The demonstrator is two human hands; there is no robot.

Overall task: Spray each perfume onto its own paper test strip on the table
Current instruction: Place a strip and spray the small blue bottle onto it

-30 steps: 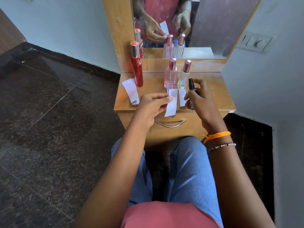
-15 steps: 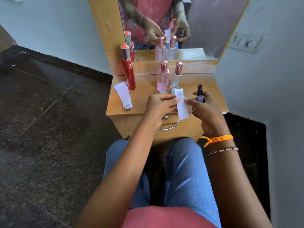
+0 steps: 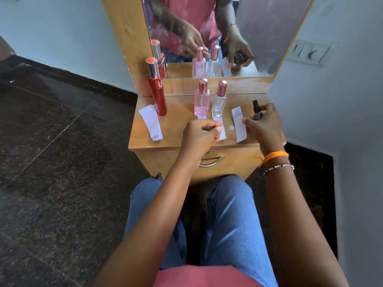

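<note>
The right hand had its fingers wrapped round a small purple spray bottle, nozzle bare and upright, probably so it could be stood behind its own test strip lying just beside it. Its clear cap sat near. The left hand was loosely curled, empty, over the strip before the clear bottle.

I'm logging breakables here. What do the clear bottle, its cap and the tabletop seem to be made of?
Clear bottle: likely glass, see-through with thick glossy walls.
Its cap: shiny rose-gold, either metal or metallised plastic; I can't tell which.
Tabletop: light wood or wood-look laminate, with visible grain and a smooth sheen.
</note>
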